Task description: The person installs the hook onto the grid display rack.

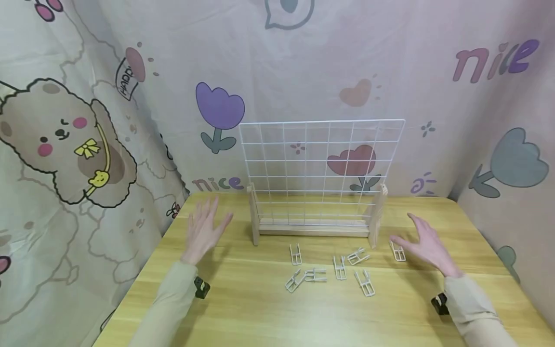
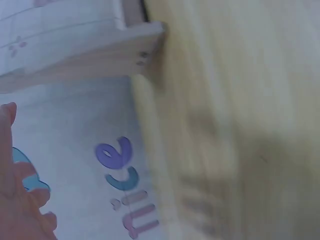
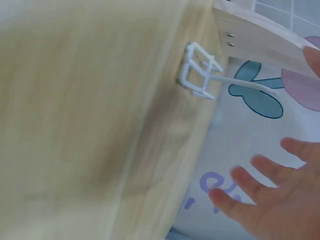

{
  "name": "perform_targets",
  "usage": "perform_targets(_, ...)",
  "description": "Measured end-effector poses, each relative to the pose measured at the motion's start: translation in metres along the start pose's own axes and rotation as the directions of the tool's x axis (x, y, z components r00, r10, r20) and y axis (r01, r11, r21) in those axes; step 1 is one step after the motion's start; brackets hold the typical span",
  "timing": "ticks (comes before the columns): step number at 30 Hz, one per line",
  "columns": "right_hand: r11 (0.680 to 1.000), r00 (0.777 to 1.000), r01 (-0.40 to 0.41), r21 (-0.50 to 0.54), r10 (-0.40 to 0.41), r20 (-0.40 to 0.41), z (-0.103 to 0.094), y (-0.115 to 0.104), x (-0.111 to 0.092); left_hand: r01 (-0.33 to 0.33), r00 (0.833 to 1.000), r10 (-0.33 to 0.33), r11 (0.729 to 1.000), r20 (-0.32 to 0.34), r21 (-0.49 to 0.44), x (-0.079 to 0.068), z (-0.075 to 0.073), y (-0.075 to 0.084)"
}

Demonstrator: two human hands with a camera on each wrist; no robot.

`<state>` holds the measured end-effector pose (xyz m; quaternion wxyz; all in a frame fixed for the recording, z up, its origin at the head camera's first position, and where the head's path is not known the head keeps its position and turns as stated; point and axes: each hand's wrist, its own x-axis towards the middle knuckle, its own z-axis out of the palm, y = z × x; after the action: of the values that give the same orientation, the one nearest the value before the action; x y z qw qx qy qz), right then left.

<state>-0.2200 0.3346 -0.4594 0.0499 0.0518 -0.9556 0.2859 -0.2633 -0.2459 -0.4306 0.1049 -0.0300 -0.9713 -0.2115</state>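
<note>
My left hand [image 1: 204,232], fingers spread, hovers over the table left of a white wire grid panel [image 1: 316,161] held upright in a wooden stand [image 1: 314,228]. On the other side my right hand [image 1: 427,245] is also spread, holding nothing. Its thumb overlaps a white wire hook [image 1: 398,252] in the head view; the right wrist view shows that hook [image 3: 197,72] lying apart from the fingers [image 3: 245,187]. Several more white hooks [image 1: 365,283] lie scattered before the stand, a lone one [image 1: 296,255] nearest its left part. The left wrist view has the stand's end [image 2: 100,52] beyond the left fingers.
The wooden table [image 1: 243,308] runs back to a patterned curtain [image 1: 277,72] behind the stand. Another curtain [image 1: 86,231] hangs along the left edge, and the cloth continues down the right side. Small black devices [image 1: 201,287] sit at both wrists.
</note>
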Motion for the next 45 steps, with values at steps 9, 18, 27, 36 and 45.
perform_targets(9,0.977,0.985,-0.099,0.189,0.07,0.158,-0.011,0.004,-0.001,-0.061,0.997,0.071,0.925,0.014,-0.375,0.016,-0.006,0.028)
perform_targets(18,0.944,0.969,-0.144,0.298,0.073,0.237,-0.004,0.016,-0.004,-0.091,0.996,0.062,0.803,-0.068,-0.589,0.028,-0.005,0.051)
perform_targets(27,0.89,0.964,-0.162,0.426,0.05,0.262,0.007,0.029,-0.002,-0.152,0.985,0.059,0.74,-0.161,-0.656,0.039,0.002,0.067)
perform_targets(36,0.878,0.965,-0.181,0.444,0.071,0.253,0.012,0.03,-0.001,-0.131,0.986,0.038,0.774,-0.16,-0.619,0.044,0.006,0.072)
perform_targets(45,0.895,0.972,-0.162,0.415,0.072,0.222,0.017,0.035,-0.001,-0.151,0.986,0.07,0.775,-0.154,-0.614,0.047,0.007,0.078)
